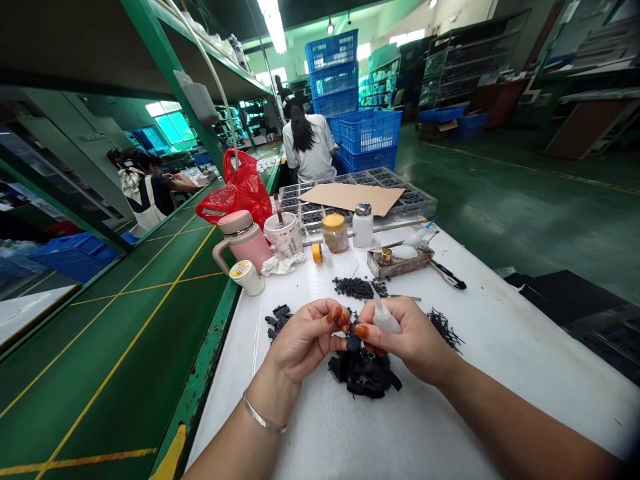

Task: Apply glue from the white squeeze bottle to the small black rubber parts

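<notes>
Both my hands meet above a pile of black plastic parts (367,373) on the white tabletop. My left hand (313,333) is closed in a pinch on a small black part (354,341), its fingertips stained orange-brown. My right hand (400,333) wraps round a white squeeze bottle (387,319) whose thin nozzle points up and away; its fingertips also come close to the black part. Whether the right fingers touch that part is unclear. Just beyond lies a heap of small black rings (357,287). Thin black pins (444,330) lie right of my right hand, and more black parts (278,320) lie to the left.
At the table's back stand a pink mug (245,240), a plastic cup (284,235), a yellow-lidded jar (335,233) and a white bottle (363,227). A small tool tray (400,264) sits right. A green conveyor (125,320) runs left. Two people sit farther off.
</notes>
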A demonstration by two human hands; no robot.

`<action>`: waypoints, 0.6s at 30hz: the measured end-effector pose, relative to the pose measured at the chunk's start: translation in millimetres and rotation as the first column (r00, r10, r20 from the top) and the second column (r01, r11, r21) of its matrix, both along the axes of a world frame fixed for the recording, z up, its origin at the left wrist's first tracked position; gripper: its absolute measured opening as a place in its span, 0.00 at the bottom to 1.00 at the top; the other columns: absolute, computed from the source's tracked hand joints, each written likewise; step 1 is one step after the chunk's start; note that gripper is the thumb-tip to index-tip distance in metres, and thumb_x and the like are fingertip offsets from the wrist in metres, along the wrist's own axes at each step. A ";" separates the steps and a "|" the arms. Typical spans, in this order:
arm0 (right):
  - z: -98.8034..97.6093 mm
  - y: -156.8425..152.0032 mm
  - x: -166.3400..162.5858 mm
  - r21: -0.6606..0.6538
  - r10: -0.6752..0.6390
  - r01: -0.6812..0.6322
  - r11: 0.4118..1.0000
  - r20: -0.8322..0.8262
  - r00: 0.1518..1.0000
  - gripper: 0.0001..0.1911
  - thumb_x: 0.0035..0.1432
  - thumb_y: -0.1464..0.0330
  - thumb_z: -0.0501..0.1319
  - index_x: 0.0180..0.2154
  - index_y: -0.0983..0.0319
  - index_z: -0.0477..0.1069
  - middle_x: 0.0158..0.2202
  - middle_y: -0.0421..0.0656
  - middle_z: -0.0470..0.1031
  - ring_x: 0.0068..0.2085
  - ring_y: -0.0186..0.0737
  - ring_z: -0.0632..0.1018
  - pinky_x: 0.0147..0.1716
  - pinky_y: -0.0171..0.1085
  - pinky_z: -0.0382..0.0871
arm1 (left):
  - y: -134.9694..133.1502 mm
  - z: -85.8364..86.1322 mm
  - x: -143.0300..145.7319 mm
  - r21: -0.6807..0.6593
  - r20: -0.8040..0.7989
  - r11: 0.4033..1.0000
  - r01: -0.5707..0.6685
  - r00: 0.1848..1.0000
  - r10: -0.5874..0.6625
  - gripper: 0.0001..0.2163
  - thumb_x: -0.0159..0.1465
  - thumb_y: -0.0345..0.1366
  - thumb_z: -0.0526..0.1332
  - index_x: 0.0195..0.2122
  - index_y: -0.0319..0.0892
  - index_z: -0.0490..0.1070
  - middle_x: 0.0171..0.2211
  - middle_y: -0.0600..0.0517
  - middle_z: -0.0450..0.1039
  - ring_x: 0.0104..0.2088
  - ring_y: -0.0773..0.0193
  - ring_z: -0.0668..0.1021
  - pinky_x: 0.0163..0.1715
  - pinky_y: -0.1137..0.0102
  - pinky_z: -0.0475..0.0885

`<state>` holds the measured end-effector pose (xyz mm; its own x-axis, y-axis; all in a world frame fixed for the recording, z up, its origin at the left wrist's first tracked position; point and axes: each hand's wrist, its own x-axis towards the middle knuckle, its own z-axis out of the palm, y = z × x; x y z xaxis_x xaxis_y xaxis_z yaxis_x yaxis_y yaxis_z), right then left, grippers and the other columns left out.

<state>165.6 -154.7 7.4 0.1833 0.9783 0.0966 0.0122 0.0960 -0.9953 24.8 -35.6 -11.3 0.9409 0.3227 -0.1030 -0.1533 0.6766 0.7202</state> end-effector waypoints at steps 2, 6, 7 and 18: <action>0.2 -0.4 -1.1 0.010 0.009 -0.009 1.000 0.015 1.000 0.13 0.50 0.64 0.66 0.23 0.66 0.67 0.18 0.36 0.64 0.20 0.28 0.63 0.19 0.29 0.55 | -0.1 -1.4 0.5 -0.009 0.002 1.000 0.009 1.000 -0.009 0.04 0.58 0.28 0.64 0.30 0.34 0.70 0.31 0.51 0.68 0.30 0.69 0.74 0.30 0.74 0.74; 0.9 -0.5 -1.0 0.023 0.026 -0.027 0.999 0.025 0.999 0.13 0.51 0.65 0.66 0.23 0.66 0.67 0.18 0.36 0.64 0.20 0.28 0.63 0.19 0.28 0.55 | -0.1 -5.6 0.4 0.002 -0.009 1.000 0.024 1.000 -0.024 0.04 0.58 0.29 0.64 0.31 0.33 0.71 0.32 0.49 0.69 0.30 0.68 0.74 0.30 0.74 0.73; 1.2 -0.5 -0.9 0.022 0.028 -0.029 0.999 0.023 0.999 0.13 0.51 0.65 0.66 0.23 0.66 0.67 0.18 0.36 0.65 0.20 0.27 0.63 0.19 0.28 0.55 | -0.2 -6.4 0.2 0.006 -0.015 1.000 0.029 0.999 -0.029 0.05 0.58 0.30 0.64 0.31 0.34 0.71 0.32 0.49 0.69 0.29 0.68 0.75 0.29 0.74 0.73; 1.1 2.3 0.8 -0.037 0.087 -0.092 0.995 -0.134 0.987 0.16 0.49 0.62 0.67 0.22 0.66 0.67 0.16 0.37 0.65 0.18 0.28 0.64 0.17 0.28 0.55 | -1.5 -4.4 1.2 0.008 -0.014 0.998 0.068 0.998 -0.068 0.04 0.57 0.29 0.64 0.30 0.34 0.71 0.30 0.50 0.68 0.28 0.69 0.74 0.29 0.75 0.72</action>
<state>166.4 -152.4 8.4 0.1031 0.9941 0.0348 -0.1264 0.0478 -0.9908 25.9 -37.0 -15.7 0.9593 0.2586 -0.1135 -0.0969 0.6789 0.7278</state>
